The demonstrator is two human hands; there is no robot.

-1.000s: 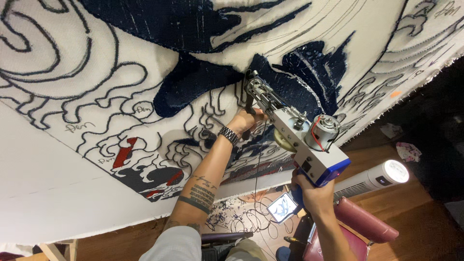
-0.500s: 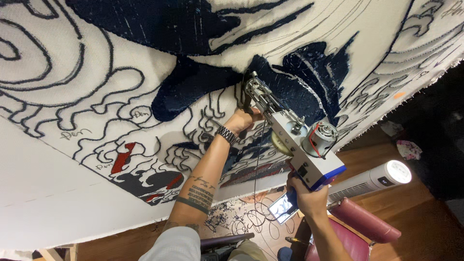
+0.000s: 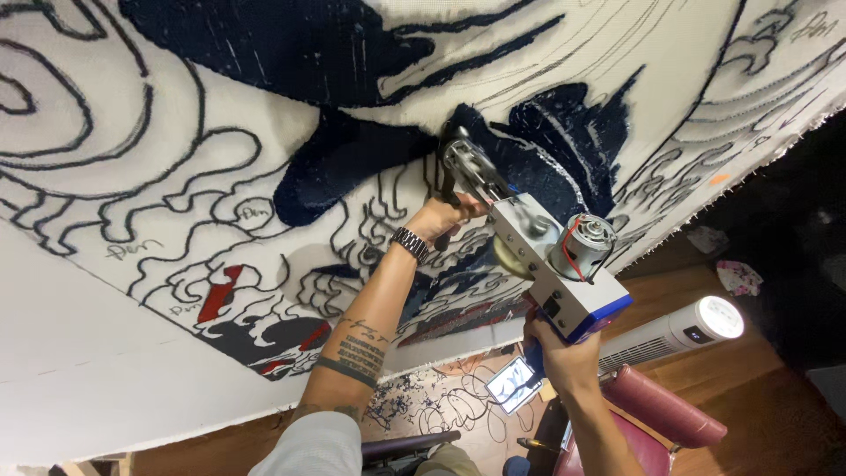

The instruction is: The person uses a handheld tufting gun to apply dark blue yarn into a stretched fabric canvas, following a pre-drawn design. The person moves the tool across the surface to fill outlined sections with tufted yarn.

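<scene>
The tufting gun (image 3: 538, 256) sits just right of the frame's centre, its needle end pressed into the stretched white cloth (image 3: 264, 115) at the edge of a dark navy tufted patch (image 3: 564, 150). The left hand (image 3: 445, 220) is closed around the gun's front handle near the nose, a wristwatch (image 3: 411, 243) on the wrist; the right hand (image 3: 564, 353) is closed on the rear grip under the blue-edged housing, below the exposed motor (image 3: 589, 242).

What could go wrong, as I judge it: if the nose tilts or loses pressure on the cloth, the needle could skip or tear the backing, and a drift sideways would carry navy pile over the drawn black outlines just beside it (those lines are close on the lower side). The open motor is near the forearm, so a loose sleeve or thread could catch.

Room to move is wide toward the upper left, where cloth is unfilled. To the right the cloth's frayed edge (image 3: 775, 150) runs diagonally, with darkness beyond. At lower right stand a white tower fan (image 3: 679, 330) and a red padded seat (image 3: 661, 410), crowding the right elbow
</scene>
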